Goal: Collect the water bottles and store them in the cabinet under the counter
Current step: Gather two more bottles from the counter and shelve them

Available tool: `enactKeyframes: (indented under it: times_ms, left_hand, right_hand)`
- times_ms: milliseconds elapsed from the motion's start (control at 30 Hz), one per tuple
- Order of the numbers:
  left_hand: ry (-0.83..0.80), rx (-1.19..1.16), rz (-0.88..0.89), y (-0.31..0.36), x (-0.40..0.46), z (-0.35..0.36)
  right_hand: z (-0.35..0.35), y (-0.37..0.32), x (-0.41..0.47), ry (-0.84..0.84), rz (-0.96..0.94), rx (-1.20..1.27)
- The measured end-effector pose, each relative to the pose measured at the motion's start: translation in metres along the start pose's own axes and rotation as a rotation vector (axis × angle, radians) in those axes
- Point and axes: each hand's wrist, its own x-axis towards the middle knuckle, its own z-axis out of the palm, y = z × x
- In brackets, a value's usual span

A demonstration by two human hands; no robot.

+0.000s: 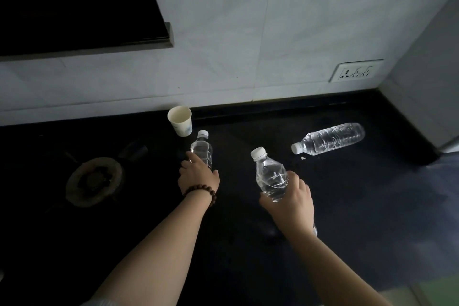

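Note:
Three clear water bottles with white caps are in view over a black counter (347, 194). My left hand (198, 176), with a bead bracelet on its wrist, grips the lower part of an upright bottle (202, 148) standing near the middle. My right hand (290, 201) holds a second bottle (270, 176) by its lower body, tilted with the cap up and to the left. A third bottle (330, 138) lies on its side at the back right, cap pointing left. The cabinet under the counter is out of sight.
A white paper cup (180, 120) stands by the tiled wall, just behind the left bottle. A gas burner (93, 181) with a dark knob sits at the left. A black hood (74, 2) hangs at upper left. A wall socket (355, 71) is at the right.

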Motion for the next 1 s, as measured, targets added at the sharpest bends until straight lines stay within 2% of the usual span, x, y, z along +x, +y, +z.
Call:
enactKeyframes:
  times_ms: [233,500,733,1000]
  left_hand:
    - [-0.024,-0.081,0.054,-0.014,-0.022,-0.003]
    - [0.106,-0.490,0.001,-0.052,-0.132,0.006]
    - [0.244,-0.668,-0.192,-0.086,-0.217,0.012]
    - [0.415,-0.800,-0.447,-0.172,-0.298,0.011]
  right_hand:
    - [-0.003,0.001,-0.001,-0.019,-0.021,0.023]
    - [-0.026,0.013,-0.009,-0.124,-0.137,0.153]
    - [-0.034,0.019,-0.051,-0.352,-0.383,0.088]
    - [-0.011,-0.018,-0.143,-0.573,-0.550,0.124]
